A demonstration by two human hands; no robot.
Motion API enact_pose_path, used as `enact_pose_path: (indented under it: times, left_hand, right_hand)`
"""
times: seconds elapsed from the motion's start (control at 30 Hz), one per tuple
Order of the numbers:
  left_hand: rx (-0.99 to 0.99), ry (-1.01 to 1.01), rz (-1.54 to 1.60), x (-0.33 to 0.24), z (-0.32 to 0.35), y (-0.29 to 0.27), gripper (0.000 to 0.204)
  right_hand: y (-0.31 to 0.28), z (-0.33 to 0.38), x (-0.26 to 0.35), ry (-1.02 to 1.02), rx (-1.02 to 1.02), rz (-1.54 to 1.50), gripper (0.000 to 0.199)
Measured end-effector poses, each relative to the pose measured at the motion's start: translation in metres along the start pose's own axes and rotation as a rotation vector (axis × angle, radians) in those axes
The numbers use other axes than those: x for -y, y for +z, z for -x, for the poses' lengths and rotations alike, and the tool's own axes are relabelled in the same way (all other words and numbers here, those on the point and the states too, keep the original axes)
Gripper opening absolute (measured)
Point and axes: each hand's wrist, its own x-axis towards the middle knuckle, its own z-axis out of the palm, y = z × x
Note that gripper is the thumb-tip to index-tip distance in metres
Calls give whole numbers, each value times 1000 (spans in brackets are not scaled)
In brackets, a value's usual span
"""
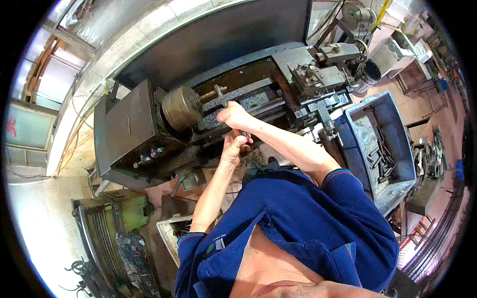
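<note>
Both hands are close together in front of a lathe (134, 124), just right of its round metal chuck (180, 109). My left hand (233, 147) is closed around a small dark thing with an orange part (239, 132); its kind is hard to tell. Right above it, my right hand (232, 115) is curled into a fist, its fingers turned away, so what it grips is hidden. A thin metal rod with a crosspiece (219, 93) sticks out from the chuck, just beyond my right fist.
Metal chips (253, 101) lie in the lathe bed. At its right end stand the carriage and tool post (318, 74). A blue bin (405, 166) with several metal pieces is by my right side. A green machine (131, 211) stands at lower left.
</note>
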Motion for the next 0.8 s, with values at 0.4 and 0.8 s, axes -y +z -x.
enact_pose_path:
  times: [0.4, 0.8]
  left_hand:
    - [-47, 7, -51, 5, -2, 13, 35]
    - [-8, 65, -56, 13, -9, 20, 36]
  right_hand:
    - [-26, 16, 27, 318, 86, -223, 30]
    - [-33, 16, 3, 104, 1, -121, 23]
